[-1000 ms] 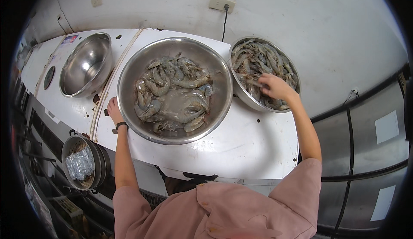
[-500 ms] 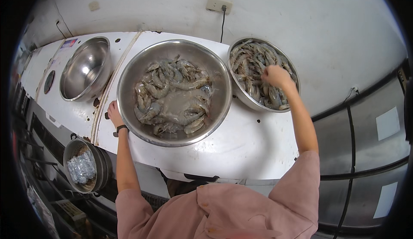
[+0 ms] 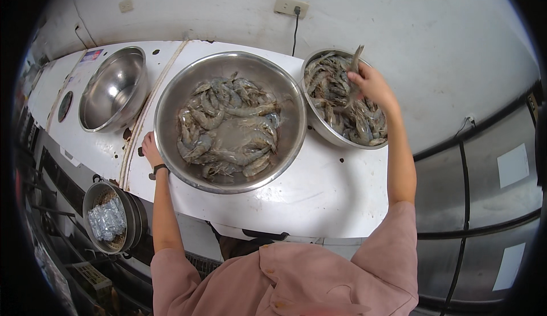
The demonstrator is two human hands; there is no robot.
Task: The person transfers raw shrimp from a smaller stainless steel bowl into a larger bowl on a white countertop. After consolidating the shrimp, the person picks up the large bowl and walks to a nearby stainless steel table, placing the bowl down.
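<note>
My right hand point(image 3: 369, 82) is closed round a raw grey shrimp point(image 3: 356, 61), whose end sticks up above my fingers. It hangs over the right steel bowl point(image 3: 337, 138), which is heaped with raw shrimp point(image 3: 329, 83). In the middle stands a larger steel bowl point(image 3: 229, 64) holding wet shrimp point(image 3: 235, 155) and some cloudy liquid. Beside that bowl's left edge, my left hand point(image 3: 151, 151) rests with fingers stretched out against the outer side and the white top; part of the palm is hidden.
An empty steel bowl point(image 3: 114, 91) sits tilted on the white top point(image 3: 336, 202) at the left. Below it is a pot point(image 3: 135, 225) with a silvery package. An outlet point(image 3: 292, 7) with a black plug is on the back wall. Steel doors point(image 3: 501, 171) stand at the right.
My right hand has risen slightly from the right bowl's heap and now shows a shrimp in its fingers. The left hand stays beside the large bowl.
</note>
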